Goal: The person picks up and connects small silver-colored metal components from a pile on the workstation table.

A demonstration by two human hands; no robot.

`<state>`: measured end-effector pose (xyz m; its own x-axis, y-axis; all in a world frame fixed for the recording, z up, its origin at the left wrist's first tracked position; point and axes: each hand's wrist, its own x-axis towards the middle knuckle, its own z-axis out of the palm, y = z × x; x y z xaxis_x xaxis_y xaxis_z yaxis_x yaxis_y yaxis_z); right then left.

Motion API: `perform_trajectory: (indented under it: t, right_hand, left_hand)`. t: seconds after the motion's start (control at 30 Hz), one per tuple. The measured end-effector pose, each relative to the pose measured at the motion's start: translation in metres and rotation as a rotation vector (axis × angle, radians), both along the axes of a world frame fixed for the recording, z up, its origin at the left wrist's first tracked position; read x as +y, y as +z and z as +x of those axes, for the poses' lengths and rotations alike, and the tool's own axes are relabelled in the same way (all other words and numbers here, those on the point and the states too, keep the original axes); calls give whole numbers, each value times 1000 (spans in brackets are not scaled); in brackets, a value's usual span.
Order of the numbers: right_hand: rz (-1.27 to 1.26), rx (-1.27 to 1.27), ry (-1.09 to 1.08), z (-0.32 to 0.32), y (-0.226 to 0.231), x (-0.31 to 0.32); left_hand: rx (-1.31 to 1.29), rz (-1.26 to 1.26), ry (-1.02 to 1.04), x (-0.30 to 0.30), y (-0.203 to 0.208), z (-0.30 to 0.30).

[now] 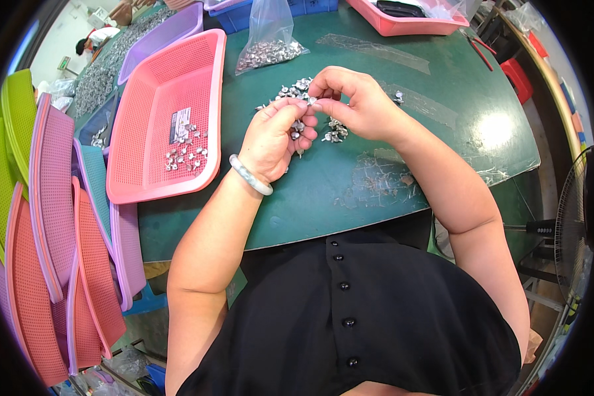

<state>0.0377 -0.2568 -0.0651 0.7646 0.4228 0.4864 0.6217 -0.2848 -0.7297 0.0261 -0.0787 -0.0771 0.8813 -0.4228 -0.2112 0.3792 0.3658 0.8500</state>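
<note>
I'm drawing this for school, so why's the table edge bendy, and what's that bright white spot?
Head view: the fisheye lens bends the edge of the green tabletop; head view: the white spot is glare, probably a reflected lamp; head view: the small metal piece where the left hand meets the right hand looks too tiny for detail.

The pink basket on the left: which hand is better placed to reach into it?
Probably the left hand: it is nearer the pink basket, with its wrist close to the rim. The right hand lies farther over. Both, though, are occupied around a metal piece.
</note>
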Motion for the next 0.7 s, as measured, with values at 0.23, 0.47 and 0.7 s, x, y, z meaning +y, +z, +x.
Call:
perform_trajectory:
  t: [0.23, 0.47, 0.7]
  right_hand:
    - [100, 127, 44, 2, -1, 0]
    - [104, 278, -16, 10, -7, -4]
    - [-37, 320, 27, 5, 2, -6]
  left_hand:
    - [-16, 28, 27, 1, -1, 0]
    - [-20, 41, 22, 0, 1, 0]
    - [-61, 51, 42, 0, -1, 0]
